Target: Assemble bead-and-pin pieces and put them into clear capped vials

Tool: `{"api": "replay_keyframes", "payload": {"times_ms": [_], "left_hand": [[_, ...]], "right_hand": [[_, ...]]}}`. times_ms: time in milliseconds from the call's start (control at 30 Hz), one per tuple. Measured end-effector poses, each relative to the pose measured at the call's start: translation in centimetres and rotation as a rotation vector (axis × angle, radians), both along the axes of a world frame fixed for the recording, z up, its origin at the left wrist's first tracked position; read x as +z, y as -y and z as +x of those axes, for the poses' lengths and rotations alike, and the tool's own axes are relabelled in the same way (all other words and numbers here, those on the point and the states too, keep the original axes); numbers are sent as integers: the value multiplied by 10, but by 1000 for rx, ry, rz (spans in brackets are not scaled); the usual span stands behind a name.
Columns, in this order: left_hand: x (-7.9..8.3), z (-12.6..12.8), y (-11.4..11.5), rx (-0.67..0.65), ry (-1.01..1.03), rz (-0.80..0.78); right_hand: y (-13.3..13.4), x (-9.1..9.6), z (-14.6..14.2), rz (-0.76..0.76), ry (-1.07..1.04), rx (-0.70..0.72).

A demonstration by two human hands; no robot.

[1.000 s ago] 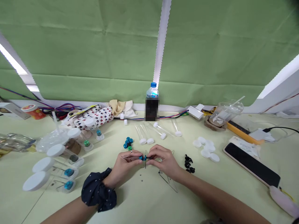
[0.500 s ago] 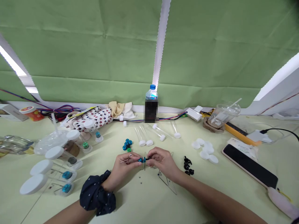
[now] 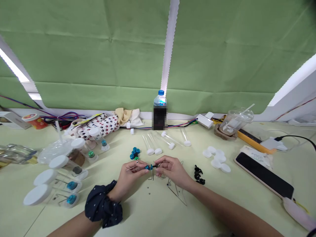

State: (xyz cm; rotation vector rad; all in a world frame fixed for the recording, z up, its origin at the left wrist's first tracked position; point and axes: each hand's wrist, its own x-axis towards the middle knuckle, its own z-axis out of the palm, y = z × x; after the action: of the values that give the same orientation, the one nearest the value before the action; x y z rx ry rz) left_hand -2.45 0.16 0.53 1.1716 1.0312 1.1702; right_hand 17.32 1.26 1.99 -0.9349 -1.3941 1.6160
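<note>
Right hand (image 3: 172, 169) edged back slightly; I see left hand (image 3: 132, 175) pinching the blue piece (image 3: 147, 167) nearside of the bottle (image 3: 161, 99), right pinching its dark end (image 3: 155, 166), so a slack pinch could drop it.

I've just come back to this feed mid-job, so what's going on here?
A person works at a table with both hands. The left hand pinches a small blue part; the right hand holds a thin dark piece up to it. Black pieces lie beyond the right hand, and clear containers with white lids stand on the left.
</note>
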Motion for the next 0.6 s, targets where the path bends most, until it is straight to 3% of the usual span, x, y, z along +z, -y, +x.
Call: {"api": "replay_keyframes", "payload": {"times_ms": [600], "left_hand": [[6, 1, 2, -21, -3, 34]], "right_hand": [[0, 1, -1, 42, 56, -9]]}}
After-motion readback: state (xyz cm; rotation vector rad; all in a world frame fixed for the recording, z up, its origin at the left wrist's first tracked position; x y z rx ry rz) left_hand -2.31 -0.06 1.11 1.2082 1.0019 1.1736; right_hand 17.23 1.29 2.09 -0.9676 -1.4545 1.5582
